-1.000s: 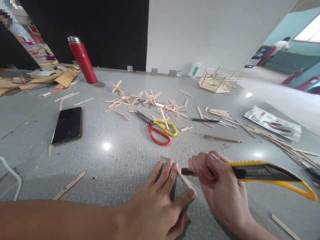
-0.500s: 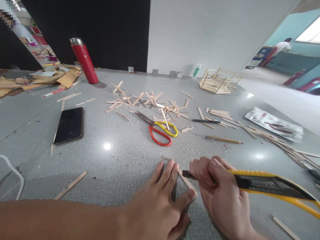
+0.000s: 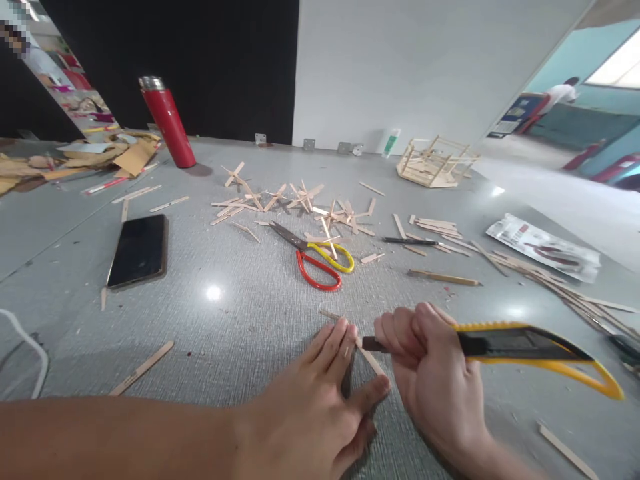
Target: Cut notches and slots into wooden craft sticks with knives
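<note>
My left hand (image 3: 323, 397) lies on the tabletop with its fingers stretched out, pressing down a thin wooden craft stick (image 3: 370, 360). Part of the stick is hidden beneath my fingers. In my right hand (image 3: 433, 373) is a yellow and black utility knife (image 3: 530, 343), its fingers wrapped round the front of the body. The dark blade end meets the stick just beside my left fingertips. Beyond my hands lie scissors (image 3: 320, 267) with one red and one yellow handle.
Cut craft sticks (image 3: 300, 200) are scattered mid-table. A phone (image 3: 139, 250), a red flask (image 3: 170, 123) and cardboard scraps (image 3: 133, 157) are on the left. To the right are a pencil (image 3: 445, 277), a stick frame (image 3: 437, 163), a glue tube (image 3: 391, 143) and a plastic packet (image 3: 545, 248).
My right hand and the utility knife have shifted slightly left, and the knife's rear end has come fully into view. My left hand keeps the stick pressed in nearly the same place.
</note>
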{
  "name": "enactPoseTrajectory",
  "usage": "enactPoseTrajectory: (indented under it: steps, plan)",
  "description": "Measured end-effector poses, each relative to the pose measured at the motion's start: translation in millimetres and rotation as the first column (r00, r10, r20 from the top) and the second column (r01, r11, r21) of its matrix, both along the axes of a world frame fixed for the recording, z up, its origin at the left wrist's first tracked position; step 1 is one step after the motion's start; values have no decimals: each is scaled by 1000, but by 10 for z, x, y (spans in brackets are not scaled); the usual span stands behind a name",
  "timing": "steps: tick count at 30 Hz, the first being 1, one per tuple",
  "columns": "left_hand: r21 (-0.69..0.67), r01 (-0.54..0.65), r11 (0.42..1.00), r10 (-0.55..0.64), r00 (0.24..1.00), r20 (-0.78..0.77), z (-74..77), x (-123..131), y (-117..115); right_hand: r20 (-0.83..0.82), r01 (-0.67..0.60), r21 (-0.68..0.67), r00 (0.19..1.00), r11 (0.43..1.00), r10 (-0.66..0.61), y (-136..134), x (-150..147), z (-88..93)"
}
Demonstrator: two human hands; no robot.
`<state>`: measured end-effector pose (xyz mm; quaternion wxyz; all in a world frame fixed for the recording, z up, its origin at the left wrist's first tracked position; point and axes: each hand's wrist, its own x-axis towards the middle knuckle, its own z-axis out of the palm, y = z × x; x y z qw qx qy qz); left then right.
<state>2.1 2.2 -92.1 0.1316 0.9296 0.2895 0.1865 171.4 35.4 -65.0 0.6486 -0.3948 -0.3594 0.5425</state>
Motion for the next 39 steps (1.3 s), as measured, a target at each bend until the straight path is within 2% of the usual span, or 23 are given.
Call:
enactPoseTrajectory:
  steps: [3, 6, 12, 24, 31, 33, 35, 37, 39]
  plan:
    - [8, 6, 1000, -6, 1000, -1, -5, -12, -3, 45, -149, 62, 988, 987, 147, -5, 49, -48]
    - [18, 6, 1000, -6, 1000, -7, -18, -20, -8, 79, -211, 73, 976, 975, 205, 45, 81, -66]
    - [31, -8, 999, 9, 1000, -10, -11, -14, 18, 54, -165, 72, 985, 984, 161, 164, 81, -65]
    - [48, 8, 999, -6, 999, -36, 0, -17, 13, 94, -192, 58, 978, 980, 186, 1, 69, -99]
    - [124, -18, 992, 17, 1000, 11, 29, -9, -2, -15, -158, 36, 987, 987, 158, 28, 70, -31]
    - [199, -63, 978, 52, 997, 60, 73, 0, 20, -111, -150, -21, 983, 988, 147, 53, 85, 18]
    - [237, -170, 956, 140, 980, 139, 142, -1, 73, -252, -132, -109, 962, 985, 101, 86, 122, 66]
    - [176, -280, 944, 237, 944, 231, 222, -15, 148, -327, -103, -187, 944, 977, 37, 115, 181, 100]
    - [14, -310, 951, 292, 909, 298, 295, -34, 224, -297, -91, -243, 955, 966, 15, 125, 245, 117]
